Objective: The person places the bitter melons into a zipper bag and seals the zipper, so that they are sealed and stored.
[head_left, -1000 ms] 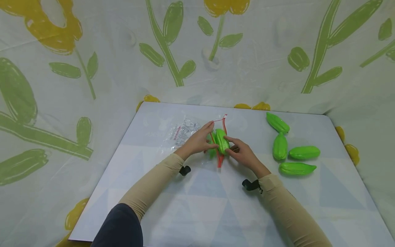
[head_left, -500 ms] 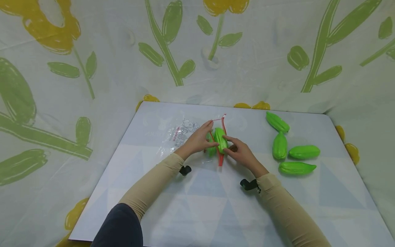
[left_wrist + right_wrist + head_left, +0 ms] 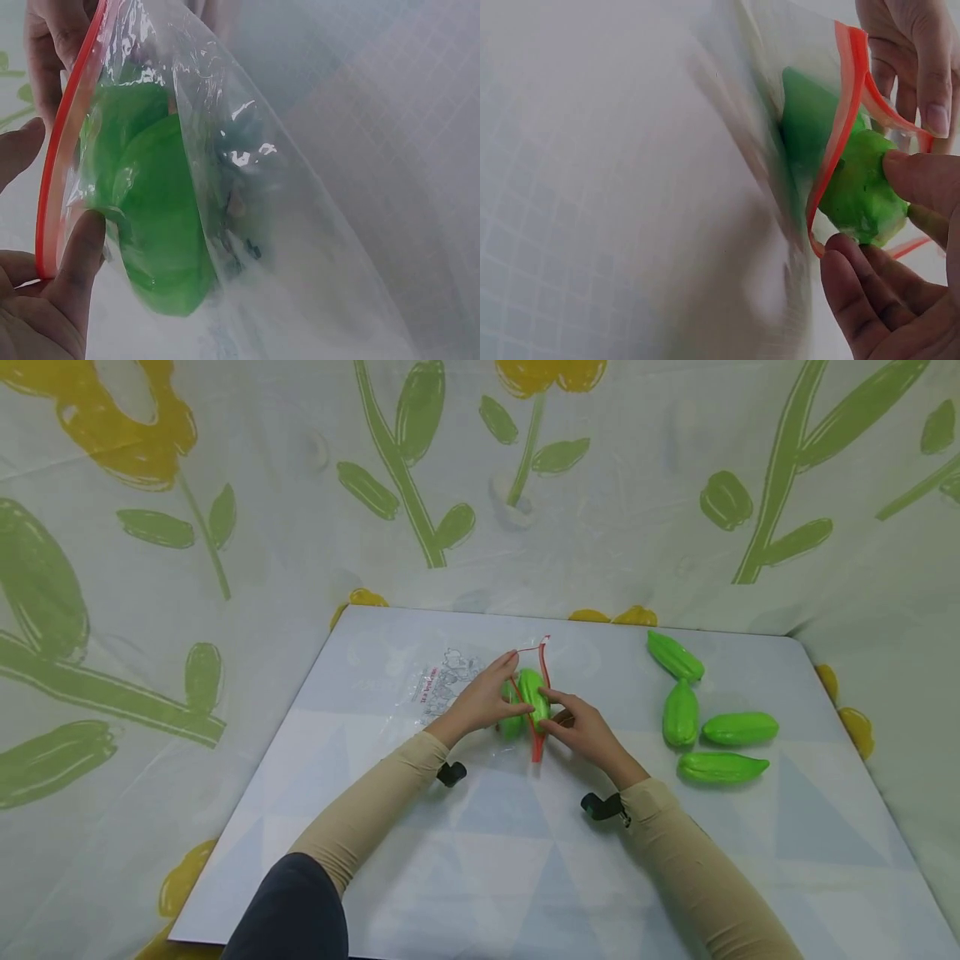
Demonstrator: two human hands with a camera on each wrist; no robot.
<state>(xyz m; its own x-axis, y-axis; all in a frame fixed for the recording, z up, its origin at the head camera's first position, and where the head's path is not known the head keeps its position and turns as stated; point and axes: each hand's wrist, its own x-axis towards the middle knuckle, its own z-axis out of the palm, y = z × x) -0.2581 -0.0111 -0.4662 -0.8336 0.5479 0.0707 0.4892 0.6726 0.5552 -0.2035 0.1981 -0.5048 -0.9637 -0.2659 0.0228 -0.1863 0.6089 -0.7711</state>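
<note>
One gourd halfway into the bag, four left on the bench

A green gourd [image 3: 534, 697] is being fed through the red-rimmed mouth of a clear plastic bag [image 3: 450, 681] lying on the bench [image 3: 480, 860]; in the right wrist view its near end is seen outside the red zip strip while the rest is already within. Another green shape appears to be inside the bag beside it. The gourd is pinched by the curled fingertips of the right hand [image 3: 581, 731], and the bag's rim is held open between thumb and fingers of the left hand [image 3: 480, 703]. Four more gourds [image 3: 701, 718] are laid out well apart to the right, untouched, so the filling is judged less than half done and the zip unsealed
</note>
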